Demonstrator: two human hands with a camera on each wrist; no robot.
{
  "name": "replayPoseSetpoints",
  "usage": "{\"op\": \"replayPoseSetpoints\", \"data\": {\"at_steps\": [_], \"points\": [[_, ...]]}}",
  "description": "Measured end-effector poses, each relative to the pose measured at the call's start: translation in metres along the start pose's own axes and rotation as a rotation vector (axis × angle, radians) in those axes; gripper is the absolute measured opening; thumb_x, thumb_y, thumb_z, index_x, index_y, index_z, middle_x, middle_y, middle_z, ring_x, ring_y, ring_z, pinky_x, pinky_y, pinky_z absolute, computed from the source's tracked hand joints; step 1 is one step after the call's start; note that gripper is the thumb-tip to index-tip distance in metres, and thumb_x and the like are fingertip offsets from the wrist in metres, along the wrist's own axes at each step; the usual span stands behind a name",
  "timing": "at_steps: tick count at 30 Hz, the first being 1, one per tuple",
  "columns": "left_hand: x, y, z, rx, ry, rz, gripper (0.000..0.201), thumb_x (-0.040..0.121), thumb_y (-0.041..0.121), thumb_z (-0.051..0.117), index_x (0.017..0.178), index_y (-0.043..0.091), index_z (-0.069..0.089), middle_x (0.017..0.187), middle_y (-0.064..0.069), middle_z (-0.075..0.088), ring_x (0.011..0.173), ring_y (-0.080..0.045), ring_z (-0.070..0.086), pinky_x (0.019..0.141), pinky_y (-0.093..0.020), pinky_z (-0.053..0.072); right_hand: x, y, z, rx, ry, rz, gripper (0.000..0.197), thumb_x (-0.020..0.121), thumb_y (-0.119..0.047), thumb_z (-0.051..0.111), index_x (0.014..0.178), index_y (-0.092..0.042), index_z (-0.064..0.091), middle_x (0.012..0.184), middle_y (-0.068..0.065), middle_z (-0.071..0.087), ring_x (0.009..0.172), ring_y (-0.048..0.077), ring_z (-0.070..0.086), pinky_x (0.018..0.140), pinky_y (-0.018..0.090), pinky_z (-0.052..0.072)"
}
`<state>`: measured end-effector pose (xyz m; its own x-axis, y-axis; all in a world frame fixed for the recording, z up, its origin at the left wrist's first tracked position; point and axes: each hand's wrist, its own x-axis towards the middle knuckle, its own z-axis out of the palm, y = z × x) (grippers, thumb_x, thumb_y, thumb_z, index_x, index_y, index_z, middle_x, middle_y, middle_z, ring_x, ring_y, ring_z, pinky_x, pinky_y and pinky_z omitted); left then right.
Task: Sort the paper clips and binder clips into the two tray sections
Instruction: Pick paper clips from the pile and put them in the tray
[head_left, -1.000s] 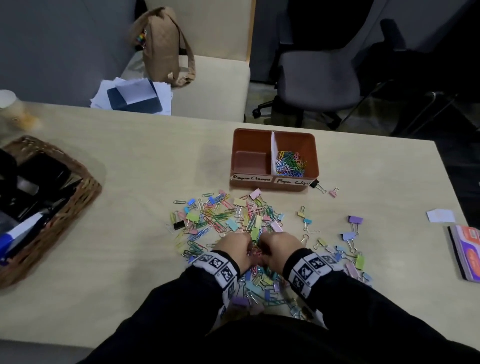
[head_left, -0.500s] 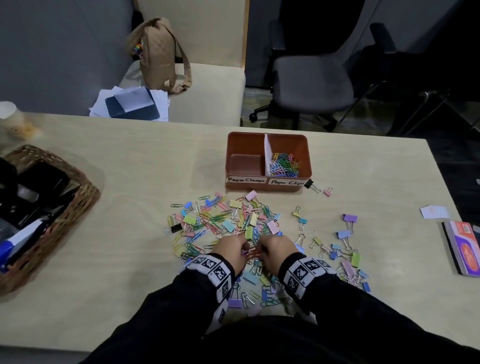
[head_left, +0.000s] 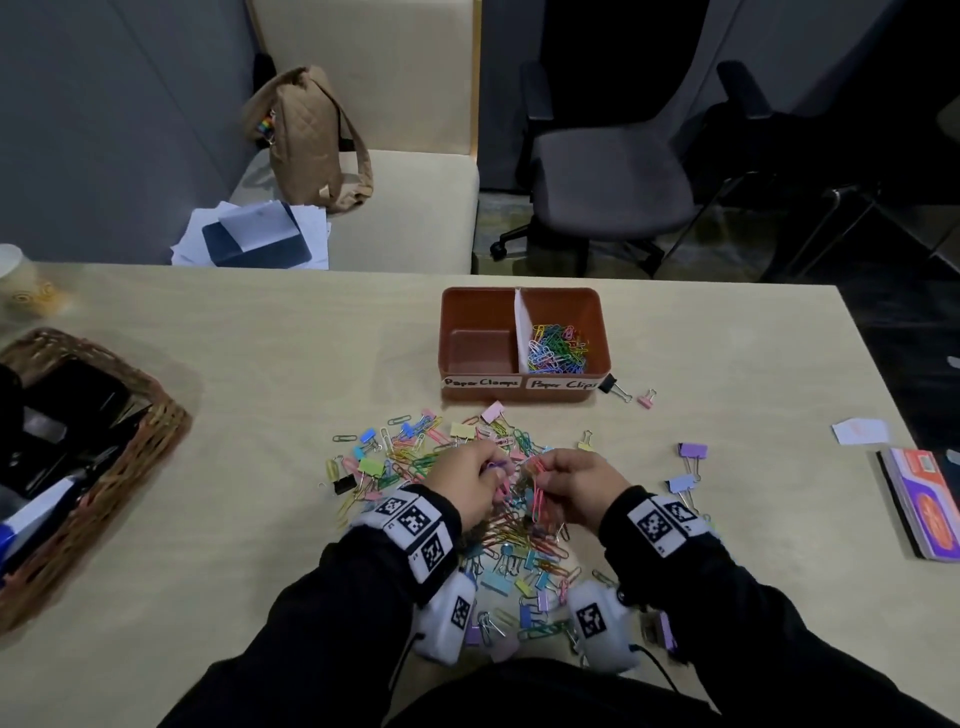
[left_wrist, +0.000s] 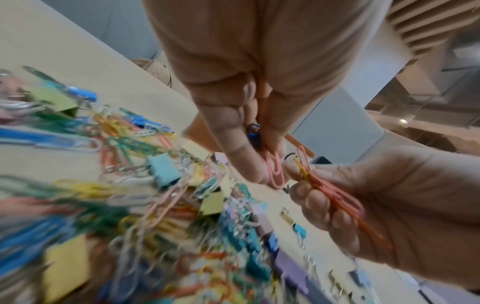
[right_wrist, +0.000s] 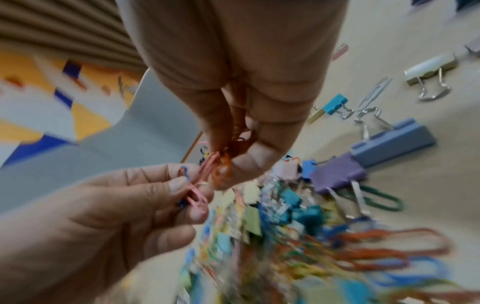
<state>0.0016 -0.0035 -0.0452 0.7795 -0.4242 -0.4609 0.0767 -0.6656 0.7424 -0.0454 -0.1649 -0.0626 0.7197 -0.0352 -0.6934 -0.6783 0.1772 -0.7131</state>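
Note:
A brown two-section tray (head_left: 519, 299) stands at the table's far middle. Its left section, labelled "Paper Clamps", is bare, and its right section holds colourful paper clips (head_left: 556, 348). A mixed pile of paper clips and binder clips (head_left: 415, 457) lies in front of me. Just above the pile, my left hand (head_left: 491, 470) pinches a pink paper clip (left_wrist: 275, 170) together with a blue one. My right hand (head_left: 537, 475) grips a small bunch of orange and pink paper clips (left_wrist: 335, 197). The two hands almost touch, with my right hand's bunch of clips (right_wrist: 226, 164) next to my left hand's fingertips (right_wrist: 179, 185).
A black binder clip (head_left: 610, 387) and a pink one (head_left: 645, 400) lie by the tray's right corner. Loose purple and blue binder clips (head_left: 693, 452) lie to the right. A wicker basket (head_left: 156, 415) sits at the left, and a booklet (head_left: 924, 499) and a paper slip (head_left: 860, 431) at the right.
Both hands have come up off the pile with paper clips held in their fingers, and have shifted slightly toward the tray.

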Motion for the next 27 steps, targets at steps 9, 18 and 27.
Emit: {"op": "replayPoseSetpoints", "data": {"at_steps": [9, 18, 27], "points": [[0.053, 0.075, -0.029, -0.185, 0.146, 0.096, 0.019, 0.098, 0.008, 0.047, 0.099, 0.018, 0.063, 0.074, -0.003, 0.067, 0.060, -0.012, 0.064, 0.060, -0.027, 0.058, -0.001, -0.082, -0.028, 0.616, -0.076, -0.038, 0.020, 0.092, -0.009, 0.041, 0.090, 0.000, 0.059, 0.067, 0.015, 0.063, 0.051, 0.021, 0.061, 0.050, 0.026, 0.055], [0.091, 0.093, -0.031, -0.005, 0.203, 0.111, 0.033, 0.097, 0.011, 0.045, 0.124, 0.022, 0.060, 0.114, -0.007, 0.067, 0.101, -0.022, 0.063, 0.088, -0.028, 0.050, 0.036, -0.138, -0.034, 0.217, 0.190, -0.169, 0.029, 0.100, 0.005, 0.032, 0.111, 0.000, 0.057, 0.093, 0.014, 0.060, 0.064, 0.017, 0.058, 0.048, 0.021, 0.053], [0.059, 0.065, -0.033, -0.049, 0.137, 0.109, 0.021, 0.091, 0.012, 0.059, 0.082, 0.030, 0.066, 0.070, 0.004, 0.070, 0.057, -0.003, 0.063, 0.060, -0.022, 0.052, 0.030, -0.116, -0.034, -0.050, 0.311, -0.294, 0.025, 0.086, 0.013, 0.055, 0.100, -0.005, 0.066, 0.104, 0.022, 0.067, 0.076, 0.026, 0.065, 0.059, 0.024, 0.054]]}}
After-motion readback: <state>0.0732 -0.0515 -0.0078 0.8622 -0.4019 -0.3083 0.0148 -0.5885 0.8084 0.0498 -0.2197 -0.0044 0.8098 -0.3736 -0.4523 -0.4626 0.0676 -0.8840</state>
